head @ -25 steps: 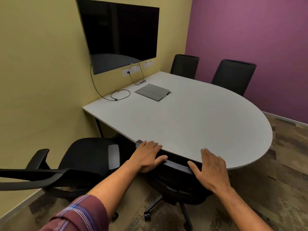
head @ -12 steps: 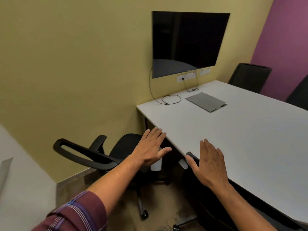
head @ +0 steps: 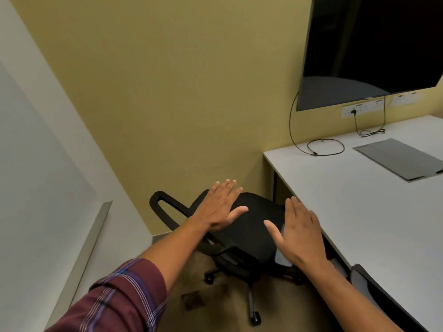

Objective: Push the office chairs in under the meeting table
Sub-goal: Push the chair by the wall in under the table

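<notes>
A black office chair (head: 254,233) stands pulled out beside the near left corner of the white meeting table (head: 347,202), its backrest frame towards the yellow wall. My left hand (head: 221,207) hovers flat and empty over the chair's left side, fingers spread. My right hand (head: 298,232) hovers flat over the chair's right side, close to the table edge, holding nothing. Whether either palm touches the chair cannot be told. A second black chair (head: 374,291) shows at the bottom right, tucked against the table edge.
A dark screen (head: 374,44) hangs on the yellow wall above wall sockets (head: 359,109), with cables (head: 321,147) trailing onto the table. A grey flap panel (head: 400,159) lies in the tabletop. A white wall (head: 36,164) closes in on the left.
I have turned left. My hands left the first chair's back at the table edge and now hover over the pulled-out chair by the wall.
</notes>
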Motion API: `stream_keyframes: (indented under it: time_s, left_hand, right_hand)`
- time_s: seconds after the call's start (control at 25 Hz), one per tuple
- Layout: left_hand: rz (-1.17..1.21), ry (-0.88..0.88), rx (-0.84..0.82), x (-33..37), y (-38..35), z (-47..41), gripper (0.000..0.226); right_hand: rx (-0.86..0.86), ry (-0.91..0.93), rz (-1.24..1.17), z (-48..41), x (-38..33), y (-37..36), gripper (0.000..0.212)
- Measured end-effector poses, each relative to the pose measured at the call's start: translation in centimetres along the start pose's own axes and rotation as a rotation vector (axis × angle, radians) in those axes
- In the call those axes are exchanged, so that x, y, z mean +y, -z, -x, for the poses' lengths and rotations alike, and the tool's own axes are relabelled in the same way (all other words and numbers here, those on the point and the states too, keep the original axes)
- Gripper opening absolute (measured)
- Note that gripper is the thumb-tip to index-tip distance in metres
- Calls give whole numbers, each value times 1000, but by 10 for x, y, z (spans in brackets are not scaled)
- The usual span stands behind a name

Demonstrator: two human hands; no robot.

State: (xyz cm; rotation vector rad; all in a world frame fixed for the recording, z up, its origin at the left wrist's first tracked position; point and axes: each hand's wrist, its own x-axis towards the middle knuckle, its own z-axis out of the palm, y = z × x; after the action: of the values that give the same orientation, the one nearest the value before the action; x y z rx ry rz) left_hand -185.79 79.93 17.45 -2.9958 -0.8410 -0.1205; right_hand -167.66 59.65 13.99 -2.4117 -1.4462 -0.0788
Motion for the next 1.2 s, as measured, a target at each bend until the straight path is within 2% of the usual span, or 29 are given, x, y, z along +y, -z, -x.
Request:
stream_keyframes:
  time_s: [0.2,0.4,0.68,0.8,0.88,1.04,1.2]
  left_hand:
    - [-10,126,-7,-73,-5,28,93]
    - [-23,187,-77,-142,-16,47,91]
    - [-1,105,-144,-223,-40,74,90]
    - [23,58,-181,-253,-58,77,90]
    - [17,3,-202,-268,-71,73,89]
    - [40,-127,-73,-272,-89,55,82]
    - [100,-224,145,-271,-104,45,66]
  right_hand:
    - [-29,106,-61,-23,-57,-30,105]
    - [-94,163,-99,-32,-123,-59,107]
    - [-328,163,-100,-33,-200,-92,120]
    - [-478,98,-35,-37,-212,-104,127]
    - [-517,37,18,-39,-217,-116,134]
    - [-417,-28,91,-26,-214,-130,135]
    - [-325,-69,74,-20,-210,-123,108]
